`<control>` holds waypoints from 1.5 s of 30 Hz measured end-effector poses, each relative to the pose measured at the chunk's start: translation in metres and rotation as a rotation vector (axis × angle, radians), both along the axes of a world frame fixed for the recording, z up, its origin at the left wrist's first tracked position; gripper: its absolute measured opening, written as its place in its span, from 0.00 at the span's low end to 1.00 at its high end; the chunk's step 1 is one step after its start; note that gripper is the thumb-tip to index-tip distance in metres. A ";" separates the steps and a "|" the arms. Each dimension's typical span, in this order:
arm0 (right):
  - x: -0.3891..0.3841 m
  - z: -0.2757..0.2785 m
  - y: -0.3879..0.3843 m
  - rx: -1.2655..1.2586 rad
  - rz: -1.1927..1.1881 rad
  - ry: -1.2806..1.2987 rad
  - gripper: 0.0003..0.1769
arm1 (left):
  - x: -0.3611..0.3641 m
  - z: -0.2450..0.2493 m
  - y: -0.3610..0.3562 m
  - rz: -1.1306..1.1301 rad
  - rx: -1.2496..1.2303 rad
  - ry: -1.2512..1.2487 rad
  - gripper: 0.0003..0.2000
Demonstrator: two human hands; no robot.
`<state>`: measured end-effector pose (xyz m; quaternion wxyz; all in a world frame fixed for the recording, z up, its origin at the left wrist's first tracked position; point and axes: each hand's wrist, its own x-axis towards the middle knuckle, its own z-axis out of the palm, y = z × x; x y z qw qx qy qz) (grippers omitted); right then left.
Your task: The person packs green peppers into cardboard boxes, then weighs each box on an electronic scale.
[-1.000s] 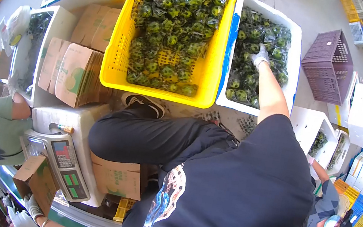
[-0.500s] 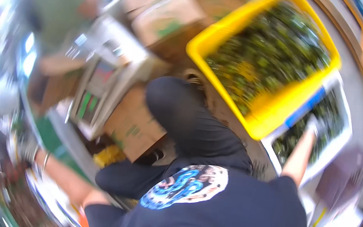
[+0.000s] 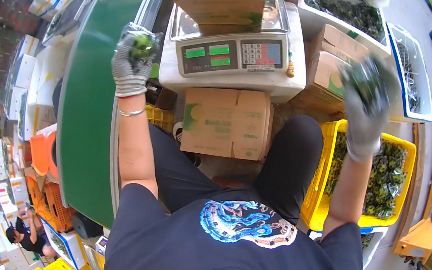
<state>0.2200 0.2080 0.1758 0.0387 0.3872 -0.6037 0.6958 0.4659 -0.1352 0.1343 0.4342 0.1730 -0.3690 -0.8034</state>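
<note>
While both hands (image 3: 131, 73) (image 3: 365, 125) grasp wrapped green packets (image 3: 143, 47) (image 3: 364, 85), more packets (image 3: 386, 184) lie in the yellow crate (image 3: 317, 205) and carton (image 3: 217, 19)

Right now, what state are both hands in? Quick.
Left hand: closed, holding a clear bag with something green inside.
Right hand: closed, holding a green-filled bag, blurred.

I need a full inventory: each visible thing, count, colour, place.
bagged produce: uncountable, green, both hands and crate
large crate: one, yellow, right side
scale: one, grey, upper centre
open carton: one, brown, on scale
folded cartons: several, brown, near scale
foam boxes: several, white, beneath scale, upper right
long surface: one, green, left
background crates: many, mixed colours, both edges
other people: at least one, dark-clothed, lower left
left hand: one, grey-gloved, upper left
right hand: one, grey-gloved, upper right
</note>
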 end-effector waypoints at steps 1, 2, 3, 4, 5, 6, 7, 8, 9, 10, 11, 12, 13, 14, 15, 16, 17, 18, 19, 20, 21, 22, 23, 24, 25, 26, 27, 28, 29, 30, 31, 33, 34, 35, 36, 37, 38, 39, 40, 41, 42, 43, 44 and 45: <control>-0.007 0.012 -0.031 0.166 -0.053 0.241 0.33 | -0.004 -0.010 0.008 0.050 -0.036 -0.032 0.11; -0.006 0.022 -0.068 0.055 0.084 0.178 0.26 | -0.002 -0.026 0.009 -0.026 -0.076 -0.013 0.10; -0.001 0.036 -0.098 0.166 0.018 0.325 0.26 | 0.000 -0.039 0.013 0.078 0.042 -0.081 0.10; 0.000 0.050 -0.129 0.279 -0.048 0.467 0.26 | 0.001 -0.046 0.018 0.180 0.164 -0.152 0.09; -0.010 0.056 -0.175 0.034 -0.025 0.659 0.25 | 0.002 -0.050 0.019 0.103 0.094 -0.165 0.09; -0.020 0.062 -0.214 -0.219 0.003 0.845 0.25 | 0.001 -0.053 0.019 0.027 0.019 -0.175 0.10; -0.021 0.061 -0.230 -0.105 0.002 0.926 0.26 | 0.000 -0.060 0.019 -0.033 -0.098 -0.231 0.14; -0.024 0.058 -0.241 0.010 -0.003 1.008 0.27 | -0.005 -0.059 0.026 -0.057 -0.172 -0.402 0.15; -0.027 0.053 -0.250 0.268 0.040 0.963 0.24 | -0.010 -0.062 0.037 -0.127 -0.288 -0.537 0.17; -0.030 0.045 -0.257 0.528 0.077 0.904 0.22 | -0.013 -0.092 0.040 -0.053 -0.806 -0.704 0.20; -0.033 0.037 -0.263 0.785 0.113 0.830 0.21 | -0.017 -0.092 0.058 -0.017 -1.047 -0.860 0.19; -0.039 0.029 -0.265 0.747 0.115 0.846 0.20 | -0.020 -0.079 0.078 0.000 -1.243 -0.929 0.17; -0.048 0.021 -0.263 0.712 0.122 0.861 0.20 | -0.025 -0.093 0.089 -0.190 -1.215 -1.069 0.16; -0.057 0.018 -0.262 0.678 0.130 0.872 0.20 | -0.029 -0.100 0.103 -0.291 -1.224 -1.083 0.17; -0.062 0.016 -0.260 0.658 0.146 0.823 0.17 | -0.031 -0.099 0.119 -0.306 -1.305 -1.154 0.17; -0.061 0.021 -0.254 0.628 0.167 0.772 0.16 | -0.037 -0.105 0.128 -0.474 -1.333 -1.232 0.19; -0.060 0.024 -0.245 0.600 0.184 0.719 0.16 | -0.040 -0.114 0.136 -0.544 -1.369 -1.265 0.21; -0.057 0.027 -0.236 0.569 0.202 0.665 0.16 | -0.041 -0.125 0.144 -0.614 -1.404 -1.299 0.23; -0.056 0.027 -0.229 0.529 0.212 0.642 0.14 | -0.042 -0.142 0.151 -0.615 -1.471 -1.332 0.26; -0.054 0.029 -0.221 0.519 0.209 0.634 0.14 | -0.042 -0.160 0.158 -0.616 -1.538 -1.364 0.30; -0.051 0.032 -0.212 0.510 0.209 0.626 0.14 | -0.042 -0.170 0.163 -0.617 -1.604 -1.396 0.34; -0.046 0.036 -0.203 0.504 0.209 0.618 0.14 | -0.040 -0.157 0.164 -0.658 -1.594 -1.430 0.38; -0.041 0.042 -0.193 0.480 0.226 0.638 0.14 | -0.037 -0.144 0.165 -0.704 -1.584 -1.463 0.42; -0.038 0.047 -0.183 0.525 0.244 0.561 0.15 | -0.035 -0.125 0.165 -0.754 -1.571 -1.496 0.47; -0.038 0.051 -0.174 0.570 0.262 0.477 0.16 | -0.037 -0.109 0.154 -0.794 -1.437 -1.455 0.51; -0.040 0.051 -0.167 0.611 0.280 0.391 0.17 | -0.035 -0.089 0.143 -0.667 -1.420 -1.426 0.49; -0.046 0.048 -0.160 0.561 0.337 0.350 0.16 | -0.029 -0.099 0.122 -0.473 -1.445 -1.300 0.47; -0.053 0.045 -0.155 0.574 0.297 0.410 0.17 | -0.023 -0.087 0.101 -0.187 -1.458 -1.166 0.42; -0.060 0.040 -0.149 0.585 0.253 0.473 0.17 | -0.021 -0.076 0.078 -0.029 -1.342 -1.085 0.38; -0.064 0.036 -0.145 0.593 0.205 0.535 0.17 | -0.016 -0.064 0.056 0.118 -1.205 -1.036 0.33; -0.064 0.031 -0.139 0.636 0.148 0.522 0.17 | -0.016 -0.019 0.047 0.088 -1.026 -0.774 0.28; -0.074 0.011 -0.144 0.576 0.128 0.508 0.17 | -0.016 -0.031 -0.005 0.295 -0.969 -0.806 0.21; -0.072 0.011 -0.148 0.545 0.117 0.505 0.17 | -0.021 -0.021 -0.015 0.309 -0.927 -0.681 0.21; -0.071 0.014 -0.153 0.524 0.126 0.550 0.16 | -0.029 -0.010 -0.024 0.316 -0.975 -0.623 0.22; -0.067 0.018 -0.164 0.531 0.144 0.575 0.16 | -0.040 0.000 -0.031 0.321 -1.021 -0.564 0.23; -0.064 0.022 -0.180 0.537 0.158 0.598 0.16 | -0.055 0.002 -0.038 0.302 -0.955 -0.503 0.24; -0.056 0.031 -0.199 0.610 0.247 0.635 0.16 | -0.070 0.006 -0.045 0.280 -0.891 -0.439 0.25; -0.052 0.040 -0.223 0.681 0.331 0.672 0.16 | -0.087 0.012 -0.052 0.255 -0.831 -0.372 0.26; -0.055 0.032 -0.251 0.666 0.400 0.719 0.16 | -0.103 0.011 -0.058 0.234 -0.812 -0.310 0.24; -0.043 0.049 -0.264 0.974 0.444 0.624 0.16 | -0.120 0.002 -0.065 0.215 -0.791 -0.247 0.23; -0.057 0.029 -0.292 1.114 0.537 0.645 0.18 | -0.135 -0.008 -0.072 0.201 -0.774 -0.182 0.21; -0.047 0.040 -0.297 1.395 0.482 0.599 0.22 | -0.145 -0.022 -0.083 0.280 -1.100 -0.267 0.18; -0.047 0.038 -0.304 1.404 0.555 0.502 0.24 | -0.147 -0.014 -0.066 0.426 -1.360 -0.489 0.17; -0.046 0.031 -0.318 1.399 0.596 0.574 0.23 | -0.144 -0.011 -0.061 0.352 -1.264 -0.467 0.17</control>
